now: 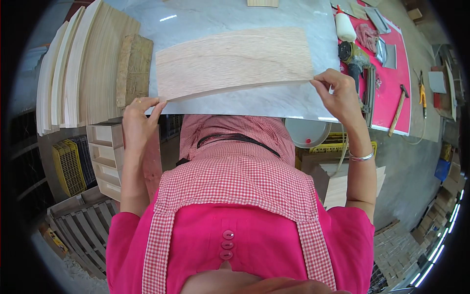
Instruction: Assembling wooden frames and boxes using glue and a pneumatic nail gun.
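A thin, pale rectangular wooden board (235,61) spans the space between my hands over a grey-white marbled tabletop (196,19). My left hand (139,117) pinches its near left corner between thumb and fingers. At the near right corner, my right hand (340,93) grips the board the same way, a metal bangle on that wrist. The near edge looks slightly raised from the tabletop, with a shadowed gap below it. Just beyond my left hand stands a rough brown wooden block (133,71).
Stacked thin boards (93,63) fill the left side. To the right, a pink-covered surface (391,98) carries a nail gun (353,55), a white glue bottle (344,27), a crumpled cloth (367,36) and a hammer (399,110). A compartmented wooden frame (105,157) stands below left.
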`<state>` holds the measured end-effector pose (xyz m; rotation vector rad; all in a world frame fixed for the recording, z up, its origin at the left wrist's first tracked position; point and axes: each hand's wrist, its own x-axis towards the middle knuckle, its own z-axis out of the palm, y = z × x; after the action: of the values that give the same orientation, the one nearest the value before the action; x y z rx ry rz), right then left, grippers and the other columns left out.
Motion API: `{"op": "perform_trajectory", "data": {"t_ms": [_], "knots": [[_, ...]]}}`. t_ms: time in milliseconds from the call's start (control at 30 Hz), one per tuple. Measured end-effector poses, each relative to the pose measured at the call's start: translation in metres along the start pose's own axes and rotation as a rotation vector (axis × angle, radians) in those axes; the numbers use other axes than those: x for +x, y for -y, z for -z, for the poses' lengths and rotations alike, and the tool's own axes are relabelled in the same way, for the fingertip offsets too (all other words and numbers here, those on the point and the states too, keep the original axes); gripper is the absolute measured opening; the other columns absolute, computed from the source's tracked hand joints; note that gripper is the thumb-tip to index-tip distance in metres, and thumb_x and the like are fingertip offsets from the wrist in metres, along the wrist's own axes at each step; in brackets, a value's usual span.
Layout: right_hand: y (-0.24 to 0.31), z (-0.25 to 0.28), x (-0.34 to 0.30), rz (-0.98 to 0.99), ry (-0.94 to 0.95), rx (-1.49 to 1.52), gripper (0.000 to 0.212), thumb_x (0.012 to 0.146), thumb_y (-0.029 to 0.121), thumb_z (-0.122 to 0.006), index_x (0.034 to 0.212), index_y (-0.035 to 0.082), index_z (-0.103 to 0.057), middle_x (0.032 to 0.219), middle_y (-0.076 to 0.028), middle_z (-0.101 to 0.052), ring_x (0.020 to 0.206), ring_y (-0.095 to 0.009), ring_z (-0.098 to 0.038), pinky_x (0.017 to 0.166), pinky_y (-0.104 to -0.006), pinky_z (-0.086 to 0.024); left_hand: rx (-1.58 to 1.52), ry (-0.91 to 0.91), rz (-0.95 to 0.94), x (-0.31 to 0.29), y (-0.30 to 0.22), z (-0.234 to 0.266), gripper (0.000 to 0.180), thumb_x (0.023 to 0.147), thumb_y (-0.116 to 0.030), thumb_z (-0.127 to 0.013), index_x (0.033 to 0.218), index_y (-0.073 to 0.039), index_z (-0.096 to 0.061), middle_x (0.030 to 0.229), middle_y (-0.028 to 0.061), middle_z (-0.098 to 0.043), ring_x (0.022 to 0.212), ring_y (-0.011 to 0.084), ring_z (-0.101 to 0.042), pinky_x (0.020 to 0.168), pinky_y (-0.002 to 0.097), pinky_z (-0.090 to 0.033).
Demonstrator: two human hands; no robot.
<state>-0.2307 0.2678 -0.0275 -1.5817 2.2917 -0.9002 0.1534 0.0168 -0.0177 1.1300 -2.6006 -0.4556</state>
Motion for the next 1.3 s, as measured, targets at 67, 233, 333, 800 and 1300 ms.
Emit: {"op": "perform_trajectory", "data": {"t_ms": [67,233,333,800,1300], "knots": [[-0.01,0.005,-0.009,-0.072,-0.085,0.054,0.021,0.084,0.008,-0.076,0.101,-0.001,-0.068,0.081,-0.012,-0.066,0.064,-0.021,-0.06,0.059,-0.0316,-0.046,0.15,0.071,0.018,0.006,-0.019,0.021,0.027,0.081,-0.023,-0.079,0.099,-0.003,-0.073,0.092,0.015,-0.072,0.086,0.0321,-0.067,0.078,0.0416,-0.05],[-0.098,0.023,-0.055,-0.324,-0.321,-0.572,0.056,0.083,0.04,-0.076,0.116,-0.003,-0.062,0.101,-0.021,-0.069,0.088,-0.039,-0.066,0.073,-0.0458,-0.052,0.187,-0.06,-0.444,0.049,-0.092,0.023,0.045,0.076,-0.035,-0.082,0.101,-0.003,-0.065,0.132,0.0161,-0.061,0.115,0.036,-0.06,0.098,0.0456,-0.045],[-0.105,0.026,-0.052,-0.527,-0.26,-0.592,0.071,0.081,0.052,-0.075,0.121,-0.004,-0.059,0.107,-0.026,-0.067,0.098,-0.042,-0.066,0.079,-0.0495,-0.052,0.01,0.019,-0.638,0.087,-0.136,-0.032,0.061,0.07,-0.047,-0.084,0.106,-0.003,-0.061,0.145,0.0233,-0.047,0.13,0.0392,-0.048,0.109,0.0512,-0.035],[-0.135,0.006,-0.014,-0.498,-0.169,-0.649,0.068,0.075,0.041,-0.081,0.117,-0.007,-0.058,0.096,-0.026,-0.068,0.088,-0.039,-0.068,0.076,-0.0456,-0.054,0.0,0.291,-0.601,0.136,-0.185,-0.099,0.07,0.06,-0.043,-0.084,0.108,0.003,-0.063,0.121,0.0256,-0.059,0.12,0.0368,-0.054,0.104,0.0481,-0.041],[0.087,0.091,-0.035,-0.702,0.088,0.043,0.026,0.087,0.023,-0.078,0.08,0.002,-0.065,0.054,0.001,-0.056,0.041,-0.006,-0.049,0.039,-0.025,-0.036,0.001,0.262,-0.577,0.132,-0.181,-0.099,0.071,0.057,-0.042,-0.085,0.111,-0.001,-0.065,0.123,0.0227,-0.06,0.121,0.0346,-0.054,0.101,0.0491,-0.043]]}}
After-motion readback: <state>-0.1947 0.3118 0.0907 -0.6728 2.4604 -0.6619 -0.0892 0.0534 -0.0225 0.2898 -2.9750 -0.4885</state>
